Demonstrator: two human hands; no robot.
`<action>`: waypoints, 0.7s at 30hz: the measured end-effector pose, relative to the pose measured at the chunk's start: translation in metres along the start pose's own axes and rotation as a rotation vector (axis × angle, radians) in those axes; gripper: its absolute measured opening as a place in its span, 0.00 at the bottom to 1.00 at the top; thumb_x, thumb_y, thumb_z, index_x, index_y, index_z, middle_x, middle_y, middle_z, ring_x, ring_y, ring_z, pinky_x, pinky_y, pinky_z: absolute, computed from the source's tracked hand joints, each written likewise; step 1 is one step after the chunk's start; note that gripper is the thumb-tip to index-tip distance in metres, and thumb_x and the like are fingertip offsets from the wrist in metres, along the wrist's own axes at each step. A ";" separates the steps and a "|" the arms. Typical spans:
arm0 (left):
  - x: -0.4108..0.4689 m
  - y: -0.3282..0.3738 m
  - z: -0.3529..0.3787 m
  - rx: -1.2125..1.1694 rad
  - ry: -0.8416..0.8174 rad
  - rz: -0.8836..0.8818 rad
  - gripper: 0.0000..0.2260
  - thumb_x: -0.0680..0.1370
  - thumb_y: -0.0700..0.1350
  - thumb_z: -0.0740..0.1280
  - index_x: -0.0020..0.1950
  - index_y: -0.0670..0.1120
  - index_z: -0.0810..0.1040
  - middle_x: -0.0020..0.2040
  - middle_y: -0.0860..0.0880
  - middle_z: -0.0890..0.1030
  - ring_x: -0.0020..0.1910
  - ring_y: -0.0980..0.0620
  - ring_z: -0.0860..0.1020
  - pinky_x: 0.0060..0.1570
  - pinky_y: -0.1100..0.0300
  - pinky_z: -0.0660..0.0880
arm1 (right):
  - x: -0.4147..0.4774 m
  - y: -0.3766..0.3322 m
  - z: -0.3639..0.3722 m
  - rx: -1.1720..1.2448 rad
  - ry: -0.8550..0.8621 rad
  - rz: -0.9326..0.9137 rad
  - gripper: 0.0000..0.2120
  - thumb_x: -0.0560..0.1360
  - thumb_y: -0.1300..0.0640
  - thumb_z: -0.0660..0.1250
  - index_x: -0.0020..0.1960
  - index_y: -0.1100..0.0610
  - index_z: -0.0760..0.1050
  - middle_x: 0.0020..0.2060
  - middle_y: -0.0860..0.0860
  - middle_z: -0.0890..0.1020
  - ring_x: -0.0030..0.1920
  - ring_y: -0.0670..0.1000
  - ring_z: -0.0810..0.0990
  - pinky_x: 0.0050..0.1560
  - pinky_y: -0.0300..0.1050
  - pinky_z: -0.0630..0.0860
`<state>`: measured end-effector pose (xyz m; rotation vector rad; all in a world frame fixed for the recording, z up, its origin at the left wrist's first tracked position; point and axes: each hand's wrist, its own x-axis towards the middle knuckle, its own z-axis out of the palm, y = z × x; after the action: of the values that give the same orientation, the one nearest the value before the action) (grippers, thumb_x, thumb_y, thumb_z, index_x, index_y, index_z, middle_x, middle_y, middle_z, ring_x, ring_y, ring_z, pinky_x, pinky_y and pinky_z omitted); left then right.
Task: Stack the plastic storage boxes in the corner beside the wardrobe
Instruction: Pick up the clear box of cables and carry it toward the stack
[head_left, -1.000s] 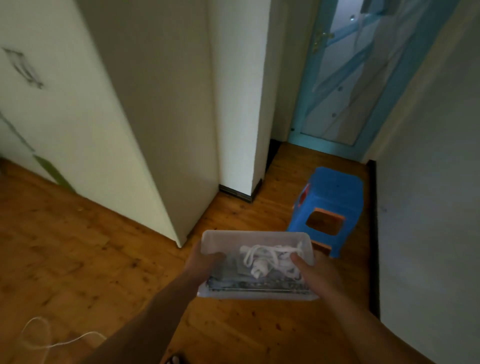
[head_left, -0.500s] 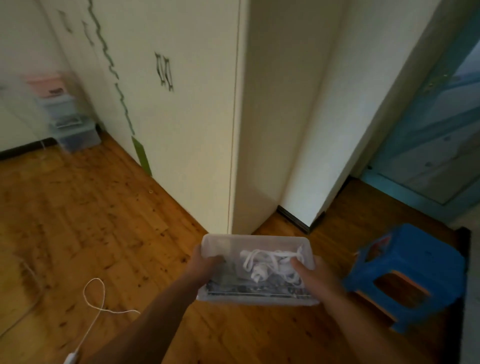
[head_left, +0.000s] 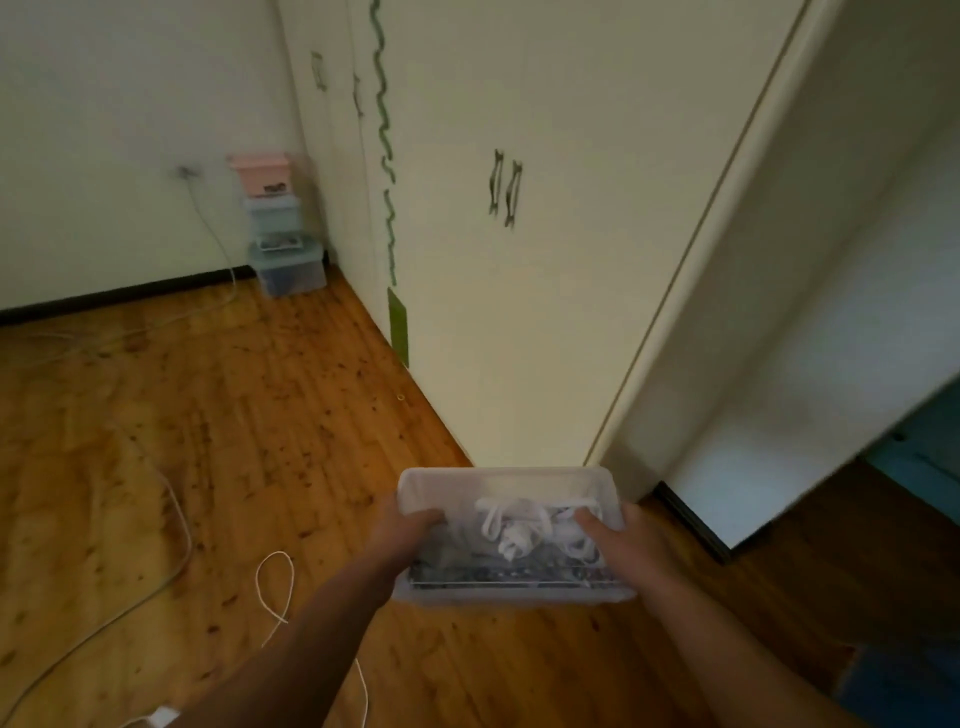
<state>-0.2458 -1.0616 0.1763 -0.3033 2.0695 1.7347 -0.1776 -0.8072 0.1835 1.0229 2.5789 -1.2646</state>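
A white cable (head_left: 275, 587) loops across the floor (head_left: 156, 441) at left, its end cut off below. In the far corner, blurred, three stacked boxes (head_left: 280, 228) stand against the wardrobe (head_left: 519, 312). Nearer, our left hand (head_left: 402, 535) and right hand (head_left: 634, 545) grip the ends of a clear box (head_left: 506, 479) held above the floor — thumbs hooked over its rim, fingers hidden beneath. Its contents — white cord, something grey — we cannot make out.

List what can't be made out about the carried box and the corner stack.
Head view, corner stack: contents, too far and blurred.
Head view, carried box: dark items under the white cord, blurred.
Head view, left hand and right hand: fingers hidden under the box; only thumbs show on it.
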 end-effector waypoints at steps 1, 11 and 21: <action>0.011 0.002 -0.011 -0.015 0.039 -0.012 0.17 0.76 0.43 0.68 0.63 0.50 0.67 0.48 0.51 0.75 0.43 0.56 0.74 0.30 0.65 0.71 | 0.012 -0.015 0.010 -0.012 -0.023 -0.020 0.27 0.72 0.38 0.67 0.63 0.55 0.74 0.55 0.53 0.80 0.52 0.55 0.79 0.52 0.50 0.77; 0.076 0.022 -0.053 -0.054 0.224 -0.088 0.24 0.76 0.45 0.68 0.70 0.46 0.66 0.57 0.45 0.75 0.48 0.50 0.76 0.32 0.62 0.74 | 0.098 -0.090 0.057 -0.168 -0.128 -0.175 0.27 0.73 0.36 0.65 0.62 0.56 0.73 0.50 0.52 0.77 0.45 0.52 0.76 0.38 0.42 0.69; 0.159 0.069 -0.056 -0.091 0.438 -0.123 0.22 0.77 0.46 0.68 0.69 0.45 0.68 0.53 0.47 0.75 0.44 0.52 0.75 0.32 0.61 0.71 | 0.213 -0.168 0.078 -0.224 -0.256 -0.303 0.27 0.73 0.36 0.64 0.64 0.54 0.72 0.52 0.52 0.77 0.46 0.52 0.76 0.39 0.43 0.70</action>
<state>-0.4262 -1.0868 0.1730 -0.8888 2.2043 1.8121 -0.4594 -0.8243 0.1695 0.4130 2.6584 -1.0453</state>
